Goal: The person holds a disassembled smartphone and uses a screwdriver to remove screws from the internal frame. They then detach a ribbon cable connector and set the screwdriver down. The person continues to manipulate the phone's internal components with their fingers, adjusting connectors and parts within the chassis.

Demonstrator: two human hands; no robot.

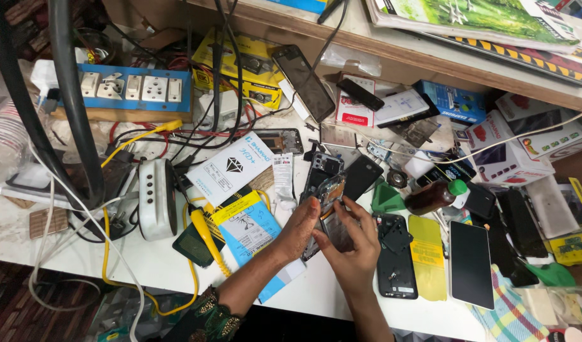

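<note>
Together, left hand and right hand around opened phone above table

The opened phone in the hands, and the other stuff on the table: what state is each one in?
Opened phone with bare insides: back off, held by left hand and right hand.
Brown bottle with green cap: capped, lying down.
Black phone back shell: empty, lying flat.
White-edged phone: screen dark.

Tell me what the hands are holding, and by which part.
Both hands hold an opened phone with its insides showing. The left hand has its grip on the left edge; the right hand has its grip on the lower right edge.
</note>
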